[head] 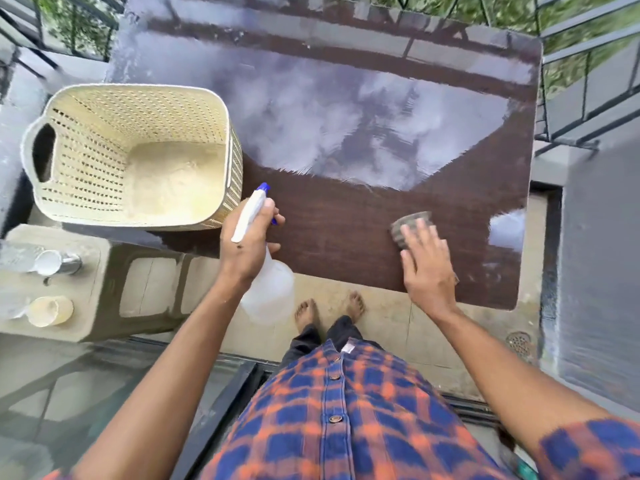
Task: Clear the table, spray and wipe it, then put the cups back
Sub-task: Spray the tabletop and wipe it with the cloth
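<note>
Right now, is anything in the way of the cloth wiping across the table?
Nothing visible lies ahead of the cloth under the right hand; the table beyond it looks bare. Only the basket stands at its left edge, beside the left hand holding the spray bottle.

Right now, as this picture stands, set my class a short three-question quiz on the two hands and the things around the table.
1. True or false: the left hand grips the spray bottle.
2. What lies under the flat fingers of the right hand on the table? A) a grey cloth B) a spoon C) a plate
3. Fill in: the cups stand on the ___ beside the table, not in the basket.

Key: 1 true; 2 A; 3 stool.
</note>
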`<state>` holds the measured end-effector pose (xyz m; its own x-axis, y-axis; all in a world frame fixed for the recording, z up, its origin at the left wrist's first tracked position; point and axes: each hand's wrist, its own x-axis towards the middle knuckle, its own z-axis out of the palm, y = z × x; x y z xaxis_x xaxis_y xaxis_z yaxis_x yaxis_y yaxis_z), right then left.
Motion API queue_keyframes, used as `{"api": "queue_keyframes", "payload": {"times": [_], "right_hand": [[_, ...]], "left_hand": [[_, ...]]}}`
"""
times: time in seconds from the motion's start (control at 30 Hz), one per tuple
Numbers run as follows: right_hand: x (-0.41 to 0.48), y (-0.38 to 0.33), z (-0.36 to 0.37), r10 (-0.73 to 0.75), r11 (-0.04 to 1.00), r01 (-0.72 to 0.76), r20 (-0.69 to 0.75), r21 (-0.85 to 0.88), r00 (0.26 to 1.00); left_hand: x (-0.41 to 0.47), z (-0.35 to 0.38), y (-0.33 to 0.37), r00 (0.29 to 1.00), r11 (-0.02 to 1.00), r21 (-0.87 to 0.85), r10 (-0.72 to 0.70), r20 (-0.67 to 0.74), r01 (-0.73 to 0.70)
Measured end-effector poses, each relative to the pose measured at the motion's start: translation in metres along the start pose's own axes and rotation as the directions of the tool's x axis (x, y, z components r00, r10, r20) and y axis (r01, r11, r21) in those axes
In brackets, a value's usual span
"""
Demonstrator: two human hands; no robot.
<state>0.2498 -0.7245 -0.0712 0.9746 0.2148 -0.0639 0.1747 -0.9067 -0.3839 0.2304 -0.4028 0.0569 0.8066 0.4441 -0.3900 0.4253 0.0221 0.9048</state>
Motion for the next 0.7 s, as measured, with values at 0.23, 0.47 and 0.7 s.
{"api": "queue_keyframes", "payload": {"times": [0.23,0.47,0.7], "right_hand": [[0.014,-0.101,0.034,0.086,0.995,-0.084,-0.034,0.049,0.996],[-0.04,-0.033,0.019,0.108,0.994,-0.108,-0.008,0.004,0.994],[-0.039,0.094,-0.045,0.626,0.78,-0.616,-0.121,0.11,0.771]], "left_hand": [[-0.001,0.02,0.006,0.993,0.999,0.024,0.031,0.11,-0.034],[-0.005,0.044,0.01,0.965,0.994,0.073,0.064,0.254,-0.085],[-0.009,0.07,0.012,0.938,0.988,0.099,0.078,0.339,-0.118]]}}
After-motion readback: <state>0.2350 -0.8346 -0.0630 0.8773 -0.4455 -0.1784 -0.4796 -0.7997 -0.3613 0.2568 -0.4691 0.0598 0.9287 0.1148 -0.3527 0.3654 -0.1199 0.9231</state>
